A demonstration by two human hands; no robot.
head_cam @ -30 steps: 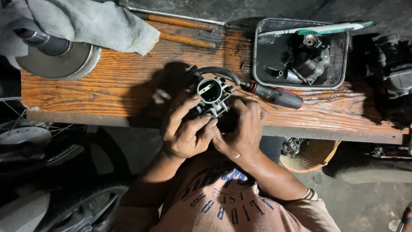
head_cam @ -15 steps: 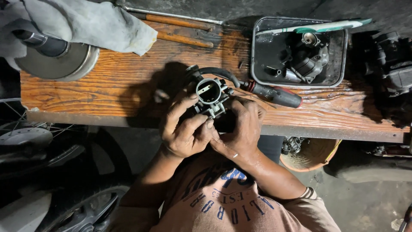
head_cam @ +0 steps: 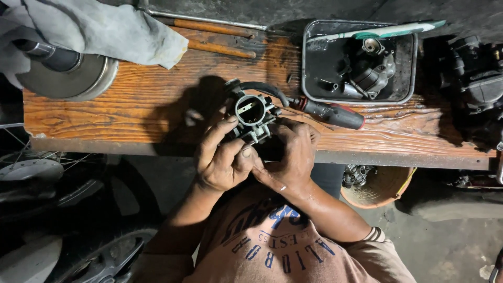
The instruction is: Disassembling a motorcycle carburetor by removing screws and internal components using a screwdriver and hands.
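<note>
A grey metal carburetor [head_cam: 252, 114] with a round open throat is held just above the front edge of a worn wooden bench [head_cam: 131, 105]. My left hand [head_cam: 222, 157] grips its left side, fingers wrapped up around the body. My right hand [head_cam: 291, 154] holds its right and lower side, thumb meeting the left thumb. A black rubber hose [head_cam: 262, 88] curves from the carburetor's top. A screwdriver with a red and black handle [head_cam: 330, 112] lies on the bench just right of the carburetor.
A metal tray [head_cam: 309, 63] at the back right holds small engine parts and a green-white toothbrush [head_cam: 387, 30]. Grey rag [head_cam: 105, 29] over a round metal disc [head_cam: 68, 78] at left. Two wooden-handled tools [head_cam: 220, 48] lie behind. Motorcycle wheel [head_cam: 31, 173] below left; basket [head_cam: 377, 186] below right.
Both hands and the carburetor stay in nearly the same place; the fingers have shifted slightly on the body.
</note>
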